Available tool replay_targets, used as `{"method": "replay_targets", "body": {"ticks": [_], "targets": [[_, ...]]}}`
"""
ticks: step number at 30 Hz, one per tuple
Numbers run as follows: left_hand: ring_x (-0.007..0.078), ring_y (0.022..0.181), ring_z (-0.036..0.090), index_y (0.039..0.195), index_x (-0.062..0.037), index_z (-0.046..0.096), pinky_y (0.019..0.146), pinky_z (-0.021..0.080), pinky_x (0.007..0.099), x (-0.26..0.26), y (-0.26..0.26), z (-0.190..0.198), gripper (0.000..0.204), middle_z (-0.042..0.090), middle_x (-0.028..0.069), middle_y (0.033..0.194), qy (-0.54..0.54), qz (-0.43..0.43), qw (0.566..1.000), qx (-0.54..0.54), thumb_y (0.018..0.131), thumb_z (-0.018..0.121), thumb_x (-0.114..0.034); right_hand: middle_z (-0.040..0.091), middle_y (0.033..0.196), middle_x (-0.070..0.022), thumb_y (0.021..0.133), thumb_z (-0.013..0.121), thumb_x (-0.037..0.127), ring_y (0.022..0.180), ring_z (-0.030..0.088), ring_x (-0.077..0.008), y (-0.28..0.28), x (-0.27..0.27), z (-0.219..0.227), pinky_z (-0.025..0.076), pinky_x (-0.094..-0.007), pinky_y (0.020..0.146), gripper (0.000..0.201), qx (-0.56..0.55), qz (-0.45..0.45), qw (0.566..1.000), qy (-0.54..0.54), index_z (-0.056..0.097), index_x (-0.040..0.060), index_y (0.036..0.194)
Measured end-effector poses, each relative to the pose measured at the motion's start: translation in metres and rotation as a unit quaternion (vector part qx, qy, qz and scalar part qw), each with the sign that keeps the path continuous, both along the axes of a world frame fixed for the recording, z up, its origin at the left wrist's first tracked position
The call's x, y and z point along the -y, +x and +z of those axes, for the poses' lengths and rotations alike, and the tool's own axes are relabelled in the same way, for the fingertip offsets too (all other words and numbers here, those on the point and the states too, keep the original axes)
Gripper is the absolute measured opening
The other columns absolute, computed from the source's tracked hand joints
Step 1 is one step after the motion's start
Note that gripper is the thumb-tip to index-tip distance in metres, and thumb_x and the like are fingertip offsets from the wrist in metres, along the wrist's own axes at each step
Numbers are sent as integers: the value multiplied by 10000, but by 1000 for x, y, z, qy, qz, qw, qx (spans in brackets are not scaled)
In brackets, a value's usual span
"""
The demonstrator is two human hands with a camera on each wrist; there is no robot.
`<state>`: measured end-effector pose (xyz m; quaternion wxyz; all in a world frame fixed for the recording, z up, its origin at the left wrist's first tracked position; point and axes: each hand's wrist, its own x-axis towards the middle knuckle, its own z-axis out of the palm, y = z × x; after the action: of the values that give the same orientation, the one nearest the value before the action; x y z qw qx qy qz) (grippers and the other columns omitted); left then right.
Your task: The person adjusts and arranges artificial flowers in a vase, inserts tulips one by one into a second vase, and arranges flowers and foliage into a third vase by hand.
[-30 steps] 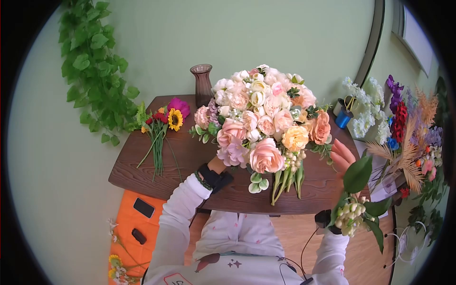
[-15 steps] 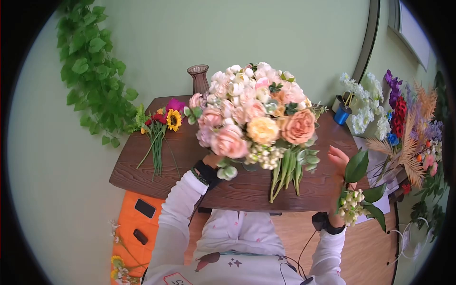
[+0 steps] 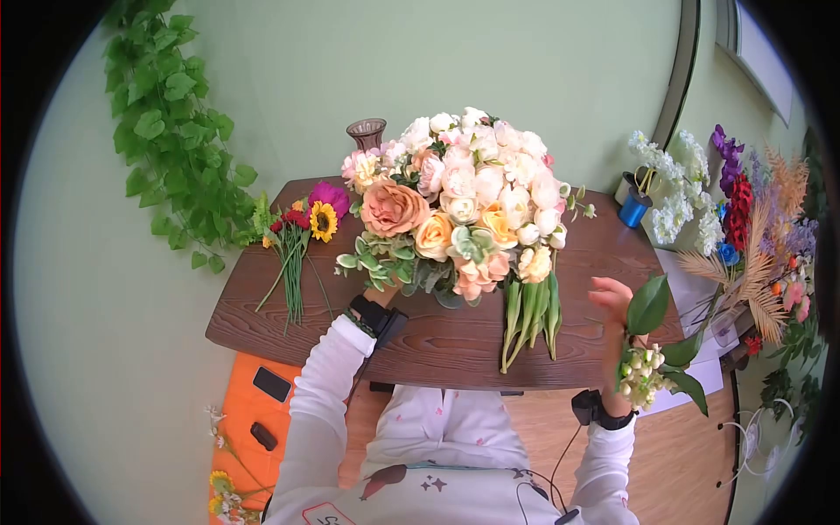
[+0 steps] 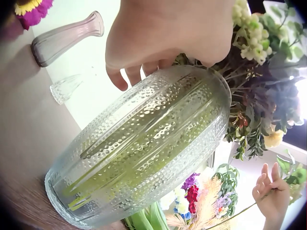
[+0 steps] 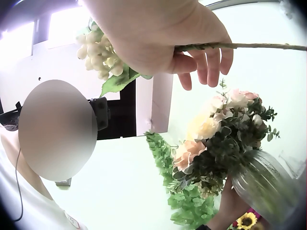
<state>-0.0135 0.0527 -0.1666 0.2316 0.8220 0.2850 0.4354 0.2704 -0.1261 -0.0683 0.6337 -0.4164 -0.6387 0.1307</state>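
Observation:
A large bouquet of peach, cream and white flowers (image 3: pixel 477 184) stands in a textured clear glass vase (image 4: pixel 144 139), hiding most of the vase in the head view. My left hand (image 4: pixel 170 33) grips the vase at its rim, fingers curled on the far side; stems show green through the glass. To the right of the bouquet, my right hand (image 5: pixel 163 33) holds a thin brown stem (image 5: pixel 259 46) between thumb and fingers. Cream berries (image 3: pixel 643 376) and broad green leaves (image 3: pixel 647 304) on that sprig hang by the right wrist. Green leafy stems (image 3: pixel 529 319) lie in front of the vase.
Behind the bouquet stands a smoky pink vase (image 3: pixel 367 133), with a small clear glass (image 4: pixel 65 88) near it. A sunflower (image 3: pixel 324 222) and other flowers lie at the table's left. A blue spool (image 3: pixel 634 208) sits back right, beside many flowers (image 3: pixel 739 210).
My left hand has turned the vase, so the large orange rose went from the bouquet's right side to its front left. The right hand, still holding the berry sprig, has shifted slightly left.

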Motion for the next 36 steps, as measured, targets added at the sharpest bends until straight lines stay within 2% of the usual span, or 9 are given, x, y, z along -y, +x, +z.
{"method": "replay_targets", "body": {"ticks": [8,14,19,22,23,24,32,34,36], "targets": [[233,1031,493,1166,-88,457,864,410,329,2,7,-5,412,493,96,1126,-6,6,1000,10,822,577,-278,540,1046,-140,876,421,164,911,501,-182,2,-4,-7,393,-276,786,228,-15,-7,999,-28,548,-16,933],[232,1034,490,1169,-87,454,867,408,328,11,8,-11,413,490,96,1130,-8,13,1000,15,823,575,-277,573,944,-109,874,401,92,593,485,-91,7,-13,-18,398,-226,572,173,5,-11,999,-38,535,-3,930],[231,1037,488,1171,-87,452,869,406,327,9,8,-8,414,488,96,1133,-6,14,1000,18,824,574,-277,485,685,-13,917,378,120,437,316,-30,-2,-19,-29,269,-170,400,175,-173,36,970,-169,530,40,951],[230,1039,487,1172,-87,450,870,405,327,5,3,-5,415,487,96,1134,-7,15,1000,19,825,573,-276,412,624,33,908,434,121,444,290,-16,2,-20,-33,242,-167,399,133,-187,63,958,-206,524,49,973],[230,1039,486,1173,-86,450,871,405,327,-39,55,28,415,486,96,1135,-7,16,1000,20,825,572,-276,416,622,42,902,454,112,452,310,-12,4,-22,-38,249,-163,406,126,-165,54,963,-205,523,50,986],[230,1040,486,1173,-86,449,871,405,327,-43,48,31,415,486,96,1135,-7,17,1000,21,825,572,-276,390,626,61,876,487,78,480,307,-3,4,-24,-41,243,-163,417,113,-160,10,966,-202,523,55,980],[229,1044,483,1177,-86,445,875,402,326,-36,9,28,417,482,95,1140,-4,19,999,26,827,570,-274,362,702,47,850,456,79,513,286,-18,6,-21,-31,240,-168,431,225,-272,34,947,-164,493,21,1064],[228,1045,482,1178,-85,444,876,401,326,-33,4,26,417,481,95,1141,-4,18,999,26,827,569,-274,387,769,24,859,410,71,593,337,-43,9,-23,-36,323,-186,491,289,-368,71,912,-168,456,11,1139],[228,1046,481,1179,-85,443,877,401,326,-34,1,25,417,480,95,1142,-5,19,999,25,828,569,-274,394,787,14,864,390,63,623,349,-55,14,-25,-41,361,-207,521,315,-344,71,920,-172,432,10,1172]]}}
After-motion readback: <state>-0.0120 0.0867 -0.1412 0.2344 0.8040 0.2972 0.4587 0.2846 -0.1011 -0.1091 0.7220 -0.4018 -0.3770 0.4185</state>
